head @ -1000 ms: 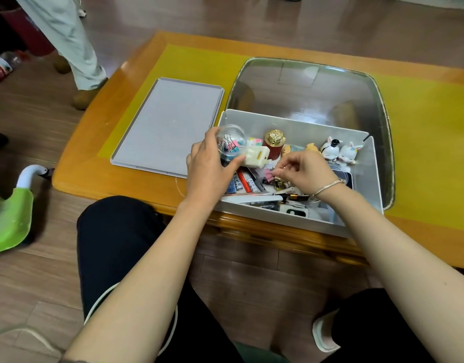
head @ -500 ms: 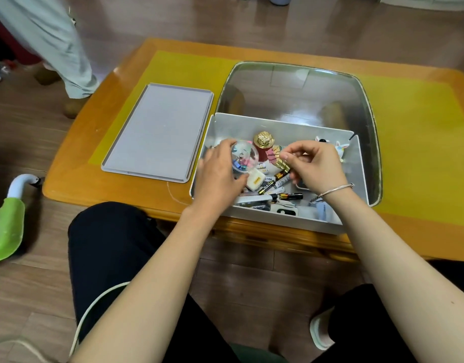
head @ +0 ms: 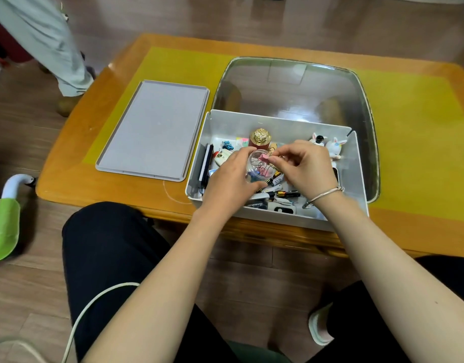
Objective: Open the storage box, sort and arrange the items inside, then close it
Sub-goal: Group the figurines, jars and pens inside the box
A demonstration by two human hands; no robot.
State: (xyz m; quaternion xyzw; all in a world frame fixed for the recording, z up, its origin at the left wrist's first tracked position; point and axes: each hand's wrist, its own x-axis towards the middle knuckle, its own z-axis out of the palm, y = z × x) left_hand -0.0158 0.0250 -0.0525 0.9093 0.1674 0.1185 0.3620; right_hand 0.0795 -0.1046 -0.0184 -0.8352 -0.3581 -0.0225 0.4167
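While the lid point(head: 152, 129) lies beside the open box point(head: 275, 217) on the table point(head: 409, 224), I note sorting underway. My left hand point(head: 231, 176) holds a clear jar point(head: 259, 163) inside the box; my right hand point(head: 308, 163) pinches a pink clip point(head: 264, 159) at its mouth. Batteries point(head: 280, 192) remain loose, closing pending.

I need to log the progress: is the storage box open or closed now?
Open. The box has no lid on it and its contents show; the grey lid lies flat on the table, left of the box.

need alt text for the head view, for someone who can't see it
Left hand holds a clear jar over an open storage box of small items while right hand pinches a pink clip at its mouth. The lid lies left.
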